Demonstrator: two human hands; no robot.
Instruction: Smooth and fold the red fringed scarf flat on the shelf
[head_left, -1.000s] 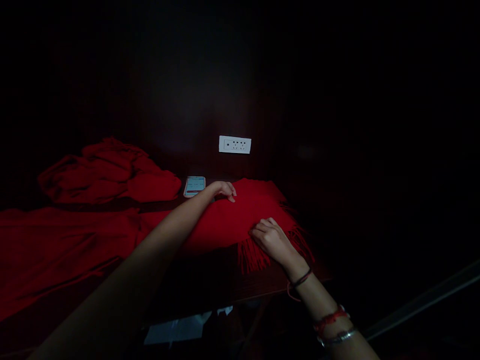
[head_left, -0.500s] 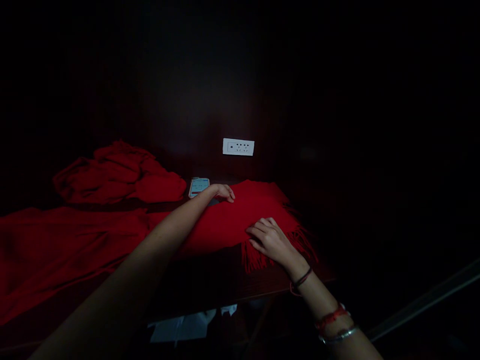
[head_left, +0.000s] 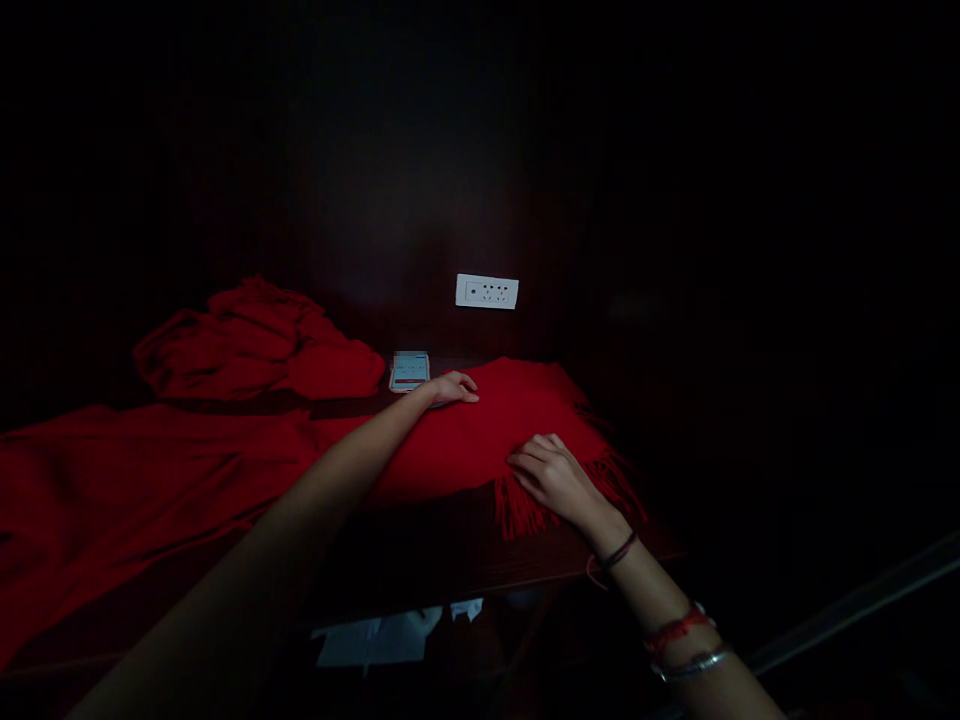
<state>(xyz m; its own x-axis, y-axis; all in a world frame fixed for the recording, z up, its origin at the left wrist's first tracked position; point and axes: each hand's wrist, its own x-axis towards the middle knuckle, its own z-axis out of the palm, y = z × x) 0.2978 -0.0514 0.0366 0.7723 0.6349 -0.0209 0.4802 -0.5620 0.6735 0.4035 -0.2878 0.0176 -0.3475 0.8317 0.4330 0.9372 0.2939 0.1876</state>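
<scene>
A red fringed scarf (head_left: pixel 420 455) lies lengthwise over a dark tabletop, its left part more wrinkled and its right part flatter. My left hand (head_left: pixel 453 387) rests on the scarf's far edge, fingers stretched out and thumb apart. Nearer to me, my right hand (head_left: pixel 553 475) lies on the scarf's near edge beside the fringe (head_left: pixel 517 508). Its fingers are bent and slightly apart, with their tips on the cloth. Beaded or corded bracelets and a silver bangle circle the right wrist and forearm.
A crumpled heap of red cloth (head_left: pixel 259 345) sits at the back left. Beside it stands a phone (head_left: pixel 410 370) with a lit screen. A white socket panel (head_left: pixel 487 291) is on the dark wall. Pale sheets (head_left: pixel 375 640) show below the table edge (head_left: pixel 480 592).
The whole view has shifted slightly, so things appear a little further right. My right hand has slid slightly right along the scarf's edge. The left fingers look a bit straighter.
</scene>
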